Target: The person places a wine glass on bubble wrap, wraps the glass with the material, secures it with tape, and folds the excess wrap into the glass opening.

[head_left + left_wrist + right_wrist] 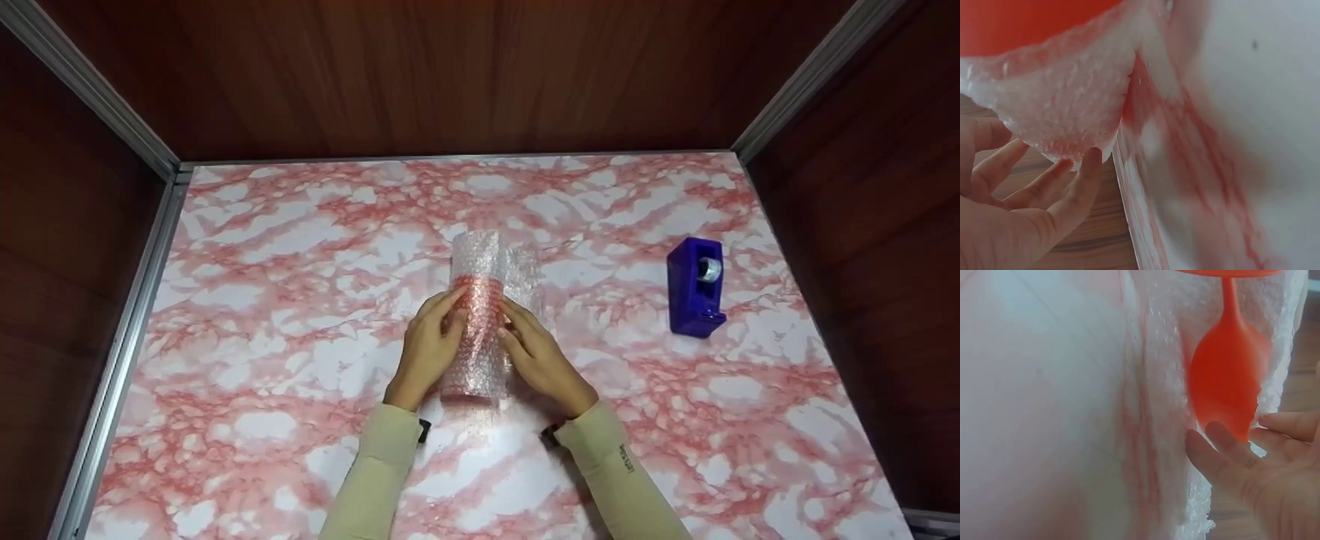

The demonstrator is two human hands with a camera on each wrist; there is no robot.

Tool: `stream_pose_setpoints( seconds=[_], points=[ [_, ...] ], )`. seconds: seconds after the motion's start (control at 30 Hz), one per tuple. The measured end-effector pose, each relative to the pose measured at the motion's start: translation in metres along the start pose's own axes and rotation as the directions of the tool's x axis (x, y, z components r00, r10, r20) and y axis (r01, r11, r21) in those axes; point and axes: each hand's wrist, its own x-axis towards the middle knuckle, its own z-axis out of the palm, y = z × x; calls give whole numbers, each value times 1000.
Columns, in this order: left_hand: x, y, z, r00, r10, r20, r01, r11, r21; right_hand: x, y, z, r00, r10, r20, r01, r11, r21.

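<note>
An orange-red stemmed goblet [1227,377] lies on its side inside a roll of clear bubble wrap [478,253]. Its bowl and stem show through the open end in the right wrist view, with the foot at the top edge. My left hand [431,341] holds the roll's left side, fingers bent against the plastic [1067,107]. From the right, my right hand [544,367] grips the wrap, its fingertips at the sheet's edge near the goblet's bowl. A loose flap of the wrap [525,274] lies flat to the right of the roll.
A blue tape dispenser [686,292] with a roll of clear tape stands on the right of the table. Red-and-white marbled covering [300,262] spans the tabletop. Dark wood panels [450,75] with metal rails enclose the back and sides.
</note>
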Motion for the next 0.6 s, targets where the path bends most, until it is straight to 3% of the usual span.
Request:
stream_pose_setpoints(
  seconds=[0.43, 0.6],
  points=[
    [-2, 1, 2, 1000, 8, -15, -8, 1000, 1, 0, 6, -1, 999, 40, 10, -40, 999, -27],
    [-2, 2, 3, 1000, 7, -3, -7, 1000, -3, 0, 5, -1, 993, 115, 37, -115, 993, -3]
  ],
)
